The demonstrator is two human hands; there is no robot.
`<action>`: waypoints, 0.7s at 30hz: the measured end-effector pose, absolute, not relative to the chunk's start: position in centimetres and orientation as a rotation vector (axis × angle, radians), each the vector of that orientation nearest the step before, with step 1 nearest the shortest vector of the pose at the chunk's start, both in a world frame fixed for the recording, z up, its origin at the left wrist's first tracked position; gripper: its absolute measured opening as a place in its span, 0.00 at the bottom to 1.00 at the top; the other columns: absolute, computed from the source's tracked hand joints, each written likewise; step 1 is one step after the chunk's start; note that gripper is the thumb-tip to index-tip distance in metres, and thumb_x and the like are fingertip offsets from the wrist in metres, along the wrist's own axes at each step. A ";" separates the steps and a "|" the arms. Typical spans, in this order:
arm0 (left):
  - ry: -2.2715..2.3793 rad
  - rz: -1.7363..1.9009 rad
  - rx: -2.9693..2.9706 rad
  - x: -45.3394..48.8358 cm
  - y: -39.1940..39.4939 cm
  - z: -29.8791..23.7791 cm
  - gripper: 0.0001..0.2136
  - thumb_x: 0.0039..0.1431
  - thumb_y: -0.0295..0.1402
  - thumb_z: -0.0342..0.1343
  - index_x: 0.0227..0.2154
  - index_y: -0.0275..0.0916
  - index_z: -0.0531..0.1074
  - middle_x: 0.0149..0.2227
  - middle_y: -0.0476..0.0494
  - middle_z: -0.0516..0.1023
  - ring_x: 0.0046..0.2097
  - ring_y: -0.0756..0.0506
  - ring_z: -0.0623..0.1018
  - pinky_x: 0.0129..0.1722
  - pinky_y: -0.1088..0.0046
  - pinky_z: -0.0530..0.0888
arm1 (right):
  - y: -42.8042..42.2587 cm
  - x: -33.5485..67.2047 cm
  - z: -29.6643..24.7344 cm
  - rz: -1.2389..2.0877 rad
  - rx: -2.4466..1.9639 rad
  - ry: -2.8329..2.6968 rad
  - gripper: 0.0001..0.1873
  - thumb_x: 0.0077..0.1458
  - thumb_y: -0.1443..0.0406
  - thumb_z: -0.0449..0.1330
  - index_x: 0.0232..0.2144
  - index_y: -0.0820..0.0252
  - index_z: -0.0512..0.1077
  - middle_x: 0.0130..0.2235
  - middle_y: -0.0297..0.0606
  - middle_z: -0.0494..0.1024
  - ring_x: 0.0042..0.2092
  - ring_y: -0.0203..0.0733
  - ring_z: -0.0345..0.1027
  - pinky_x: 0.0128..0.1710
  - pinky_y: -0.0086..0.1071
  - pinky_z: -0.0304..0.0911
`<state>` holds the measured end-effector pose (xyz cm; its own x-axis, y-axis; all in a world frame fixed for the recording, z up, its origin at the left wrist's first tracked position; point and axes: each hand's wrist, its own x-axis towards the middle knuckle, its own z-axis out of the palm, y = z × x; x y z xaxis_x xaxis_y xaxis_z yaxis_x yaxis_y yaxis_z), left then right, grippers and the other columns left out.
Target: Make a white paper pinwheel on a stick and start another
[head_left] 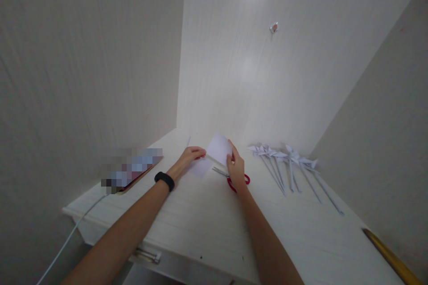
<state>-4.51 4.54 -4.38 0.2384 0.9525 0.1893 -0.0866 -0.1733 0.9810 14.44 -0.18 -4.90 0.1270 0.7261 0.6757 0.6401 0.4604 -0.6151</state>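
A white sheet of paper [219,148] is held raised and tilted above the table. My right hand [236,164] grips its right edge, thumb in front and fingers behind. At the sheet's left corner, my left hand [195,153] has its fingertips pinched together on the paper. Another white paper piece [201,168] lies flat on the table below my left hand. Scissors with red handles [246,179] rest partly hidden under my right hand and wrist, their blades pointing left. A black band circles my left wrist.
Several folded paper pinwheels on paper sticks [290,156] lie to the right. A blurred-out flat object [140,169] with a white cable [75,227] sits at the left. A thin white stick [188,141] lies behind my left hand. Walls enclose the white table [200,227].
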 end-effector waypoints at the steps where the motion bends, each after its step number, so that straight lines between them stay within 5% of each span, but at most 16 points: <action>1: 0.881 1.177 1.404 -4.5 4.5 -4.4 0.10 0.41 0.37 0.60 0.24 0.34 0.75 0.27 0.43 0.76 0.31 0.48 0.72 0.36 0.72 0.66 | -0.3 14.3 -4.9 0.056 -1.224 -1.616 0.27 0.56 0.67 0.43 0.58 0.59 0.58 0.53 0.41 0.69 0.52 0.40 0.63 0.49 0.32 0.58; 9: 0.810 1.104 1.440 -4.3 4.3 -4.3 0.10 0.42 0.36 0.60 0.24 0.33 0.74 0.27 0.43 0.76 0.30 0.49 0.72 0.35 0.73 0.66 | -1.1 13.3 -4.3 -0.326 -1.472 -2.040 0.33 0.55 0.75 0.43 0.62 0.54 0.49 0.52 0.42 0.70 0.48 0.41 0.66 0.46 0.32 0.60; 21: 0.711 0.931 1.406 -4.1 4.4 -5.0 0.07 0.41 0.32 0.61 0.21 0.33 0.70 0.24 0.45 0.75 0.30 0.49 0.74 0.34 0.75 0.68 | -1.5 12.2 -3.9 -0.534 -1.476 -2.157 0.28 0.60 0.70 0.43 0.62 0.51 0.50 0.58 0.42 0.64 0.52 0.42 0.63 0.48 0.34 0.61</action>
